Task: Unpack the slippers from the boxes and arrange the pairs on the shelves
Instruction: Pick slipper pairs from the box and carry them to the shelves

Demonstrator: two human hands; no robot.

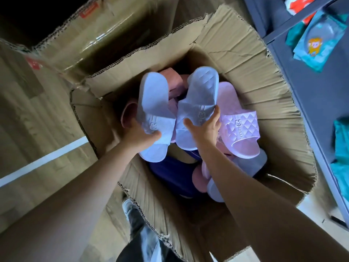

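Head view. An open cardboard box [245, 76], flaps folded outward, holds loose slippers. The left hand [140, 136] grips one pale blue slipper [154, 103] by its quilted strap, thumb on top, the other fingers hidden beneath. The right hand [204, 129] grips the matching slipper [198, 91], thumb and fingers curled round the strap's two edges. Both slippers are held side by side over the box opening. A pink slipper [239, 129] lies inside, just beside the right hand, above dark blue slippers [170, 173]. A grey shelf unit [311, 91] bearing teal packets [319, 40] stands at right.
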